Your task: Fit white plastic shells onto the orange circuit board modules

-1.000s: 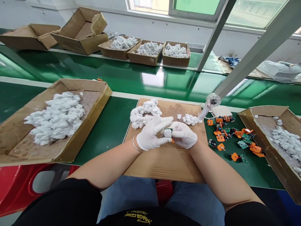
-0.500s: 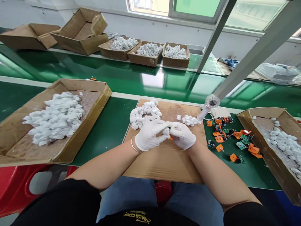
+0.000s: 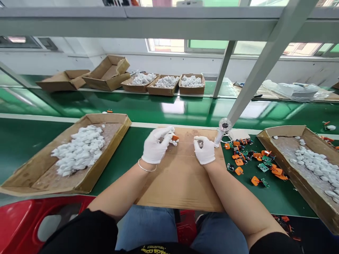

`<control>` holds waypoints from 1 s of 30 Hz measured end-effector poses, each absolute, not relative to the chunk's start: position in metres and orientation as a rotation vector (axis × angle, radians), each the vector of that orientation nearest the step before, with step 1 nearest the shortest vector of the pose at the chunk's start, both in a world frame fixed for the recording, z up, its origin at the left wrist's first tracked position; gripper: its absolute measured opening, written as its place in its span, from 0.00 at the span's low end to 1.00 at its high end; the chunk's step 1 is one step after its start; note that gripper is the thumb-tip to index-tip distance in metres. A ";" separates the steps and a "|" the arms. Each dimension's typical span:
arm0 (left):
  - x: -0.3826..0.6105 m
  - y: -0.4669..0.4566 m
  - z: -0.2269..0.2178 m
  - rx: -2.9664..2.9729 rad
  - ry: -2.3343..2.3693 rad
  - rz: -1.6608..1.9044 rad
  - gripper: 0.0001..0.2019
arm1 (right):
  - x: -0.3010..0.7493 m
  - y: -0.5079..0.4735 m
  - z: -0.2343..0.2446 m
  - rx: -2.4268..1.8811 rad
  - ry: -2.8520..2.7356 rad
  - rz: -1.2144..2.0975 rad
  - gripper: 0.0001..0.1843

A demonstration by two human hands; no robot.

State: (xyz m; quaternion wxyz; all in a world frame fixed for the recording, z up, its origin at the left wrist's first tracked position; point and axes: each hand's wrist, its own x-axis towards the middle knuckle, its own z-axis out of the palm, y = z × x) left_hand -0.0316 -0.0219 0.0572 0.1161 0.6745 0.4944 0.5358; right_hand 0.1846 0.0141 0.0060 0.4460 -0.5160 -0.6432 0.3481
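Here we are at the bench, and the left hand (image 3: pixel 156 145) is up at the far edge of the cardboard sheet (image 3: pixel 180 183), its gloved fingers curled narrow around a small orange piece (image 3: pixel 174 138) with a white lump (image 3: pixel 173 143) tucked against it. The right hand (image 3: pixel 204 151) sits well apart, thumb and fingers pinched close over something tiny that we can't quite make out. Both forearms come in from the body and angle toward the middle of the sheet, with a thin bangle (image 3: pixel 146 168) on the left wrist.

Good handling at this point, we'd say, means keeping both hands low over the cardboard so that nothing small rolls away. We'd hold the orange piece firmly but lightly, with the fingertips clear of the spot being worked on, and keep the wrists relaxed and steady.

Just to the right of the sheet, orange pieces (image 3: pixel 239 171) and green circuit boards (image 3: pixel 263 167) lie scattered on the green bench (image 3: pixel 34 155), near a small clear fan (image 3: pixel 224 124). On our left, a shallow cardboard box (image 3: pixel 106 176) holds a heap of white lumps, and a second box (image 3: pixel 296 180) on our right holds more.
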 end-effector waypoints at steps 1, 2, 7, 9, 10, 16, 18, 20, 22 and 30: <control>-0.034 -0.013 0.067 1.911 1.565 1.546 0.14 | 0.184 0.013 0.009 -1.381 -1.685 0.656 0.17; -0.035 0.000 0.075 1.899 1.701 1.456 0.14 | 0.183 0.012 0.011 -1.463 -1.752 0.449 0.17; -0.029 0.096 0.093 1.976 2.044 0.685 0.14 | 0.179 0.003 0.021 -1.498 -2.067 0.215 0.17; -0.022 0.130 0.090 2.002 2.056 0.552 0.16 | 0.179 0.001 0.021 -1.475 -2.112 0.223 0.15; -0.019 0.142 0.087 2.019 2.053 0.495 0.17 | 0.180 0.000 0.020 -1.472 -2.120 0.227 0.15; -0.007 0.155 0.068 2.066 2.054 0.144 0.12 | 0.180 0.005 0.011 -1.307 -2.221 0.189 0.10; 0.000 0.132 0.066 2.114 2.100 0.177 0.15 | 0.180 0.003 0.011 -1.289 -2.140 0.188 0.10; 0.012 0.092 0.063 2.245 2.094 0.307 0.22 | 0.181 -0.004 0.014 -1.304 -2.027 0.155 0.14; 0.029 0.041 0.055 2.527 1.893 0.567 0.26 | 0.188 -0.012 0.020 -1.368 -1.872 0.079 0.18; 0.156 -0.075 0.000 2.587 1.177 0.498 0.50 | 0.323 -0.005 0.067 -2.097 -1.591 -0.036 0.33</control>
